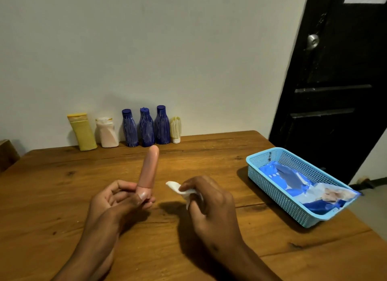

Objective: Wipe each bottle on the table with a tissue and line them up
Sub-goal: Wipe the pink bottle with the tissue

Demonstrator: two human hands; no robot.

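Observation:
My left hand (117, 199) grips the cap end of a slim pink tube bottle (149, 171), which points up and away over the table. My right hand (207, 199) pinches a crumpled white tissue (178, 188) just right of the tube, not touching it. Along the wall stands a row of bottles: a yellow one (82, 133), a pale pink one (107, 133), three dark blue ones (129, 129) (146, 127) (162, 125) and a small cream tube (175, 130).
A light blue plastic basket (270, 182) sits on the right of the wooden table (209, 155) with a blue tissue pack (314, 190) in it, sticking out over its near corner. A black door (335, 92) stands behind it.

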